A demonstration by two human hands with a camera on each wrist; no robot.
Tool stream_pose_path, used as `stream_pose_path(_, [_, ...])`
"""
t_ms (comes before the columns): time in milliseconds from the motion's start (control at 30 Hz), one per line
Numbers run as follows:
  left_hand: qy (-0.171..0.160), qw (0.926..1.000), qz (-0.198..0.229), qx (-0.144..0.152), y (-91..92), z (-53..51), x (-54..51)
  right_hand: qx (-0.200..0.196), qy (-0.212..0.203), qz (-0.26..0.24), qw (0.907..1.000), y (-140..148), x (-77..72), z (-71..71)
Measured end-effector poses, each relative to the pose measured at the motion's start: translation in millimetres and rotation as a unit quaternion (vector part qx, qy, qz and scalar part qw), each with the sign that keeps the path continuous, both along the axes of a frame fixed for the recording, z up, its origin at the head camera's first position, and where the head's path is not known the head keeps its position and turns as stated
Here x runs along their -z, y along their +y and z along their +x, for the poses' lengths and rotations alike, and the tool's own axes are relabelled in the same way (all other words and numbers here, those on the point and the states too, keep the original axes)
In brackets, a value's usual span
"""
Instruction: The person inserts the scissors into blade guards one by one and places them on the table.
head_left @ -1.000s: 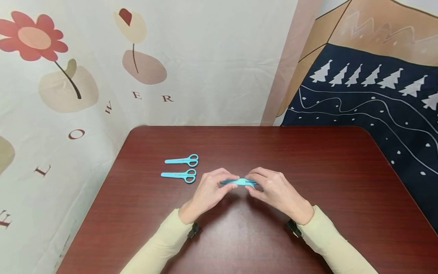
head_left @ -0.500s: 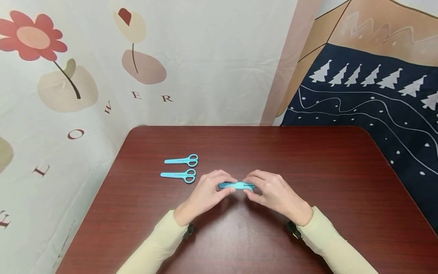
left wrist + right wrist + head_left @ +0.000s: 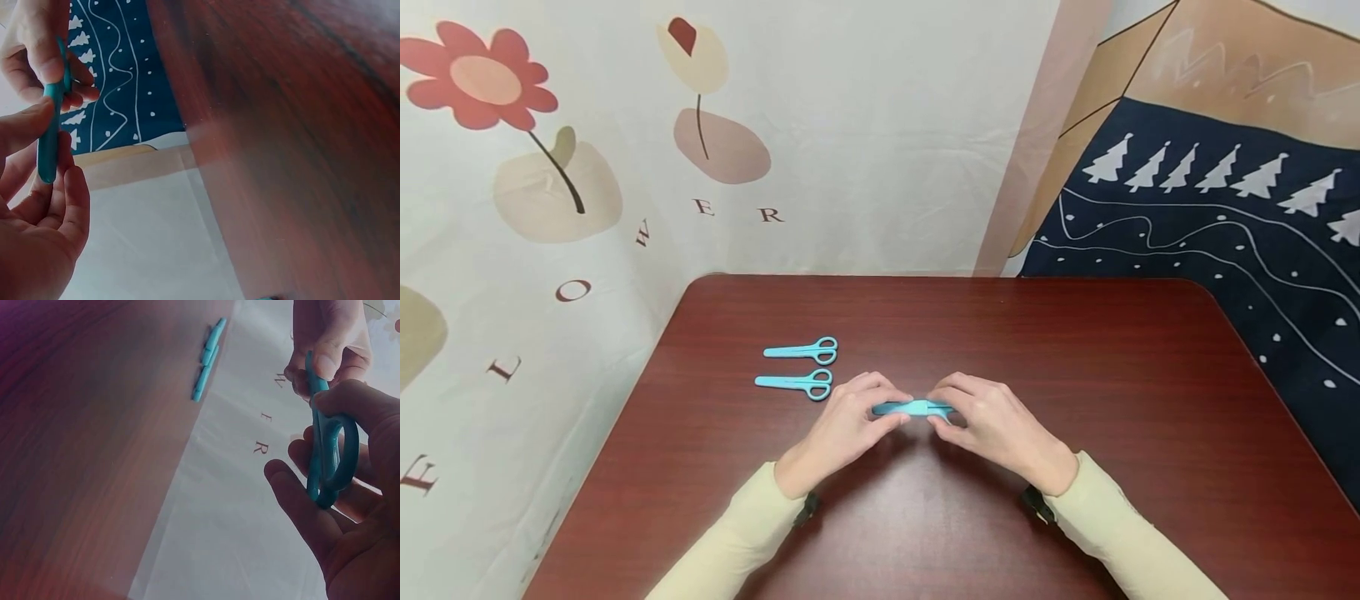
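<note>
A pair of turquoise scissors [image 3: 917, 407] is held between both hands above the table, lying roughly level from left to right. My left hand [image 3: 847, 423] pinches the blade end between thumb and fingers. At the other end my right hand [image 3: 996, 421] pinches the scissors by the handle. The right wrist view shows the handle loops [image 3: 344, 453] beside the right thumb. In the left wrist view, the rounded blade end [image 3: 48, 150] sits between the left thumb and fingers. Parts of the scissors are hidden behind the fingers.
Two more turquoise scissors, an upper pair [image 3: 801, 351] and a lower pair [image 3: 793, 382], lie side by side on the dark red table [image 3: 1075, 350], left of the hands, loops to the right. A printed cloth [image 3: 880, 150] hangs behind the table.
Both hands have moved slightly left and toward the body with the scissors between them. The two scissors on the table have stayed in place.
</note>
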State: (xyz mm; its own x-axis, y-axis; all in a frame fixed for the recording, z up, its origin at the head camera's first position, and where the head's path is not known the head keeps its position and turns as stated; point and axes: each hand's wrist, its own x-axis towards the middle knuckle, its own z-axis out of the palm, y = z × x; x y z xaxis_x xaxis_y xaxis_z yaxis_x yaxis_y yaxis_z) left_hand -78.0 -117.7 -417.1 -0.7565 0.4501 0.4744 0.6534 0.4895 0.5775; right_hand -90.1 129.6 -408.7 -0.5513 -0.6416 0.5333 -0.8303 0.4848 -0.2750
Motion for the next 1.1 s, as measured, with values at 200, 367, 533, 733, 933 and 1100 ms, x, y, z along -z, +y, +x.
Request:
stream_pose_path(200, [0.011, 0.9999, 0.002, 0.006, -5.4, 2.1, 3.4, 0.005, 0.013, 0.014, 0.9998, -3, -0.5, -0.1])
stream_pose_path(367, [-0.013, 0.9998, 0.017, -0.005, -14.1, 4.7, 2.8, 0.012, -0.019, 0.011, 0.9997, 2, -3.4, 1.3])
stream_pose_path(533, [-0.017, 0.9992, 0.030, -0.020, -31.5, 7.8, 5.0, 0.034, -0.061, 0.012, 0.9975, 19, -4.9, 1.0])
stream_pose_path(733, [0.000, 0.9990, 0.022, -0.040, -59.7, 13.8, 11.7, 0.057, -0.078, 0.053, 0.9939, 43, -2.3, -0.8])
stream_pose_path(933, [0.005, 0.9971, -0.003, -0.075, -89.9, 17.3, 14.9, 0.081, -0.081, 0.071, 0.9909, 60, 1.2, -1.2])
stream_pose_path(1100, [-0.009, 0.9950, -0.009, -0.099, -115.5, 18.1, 12.0, 0.104, -0.083, 0.078, 0.9879, 71, 1.5, -2.0])
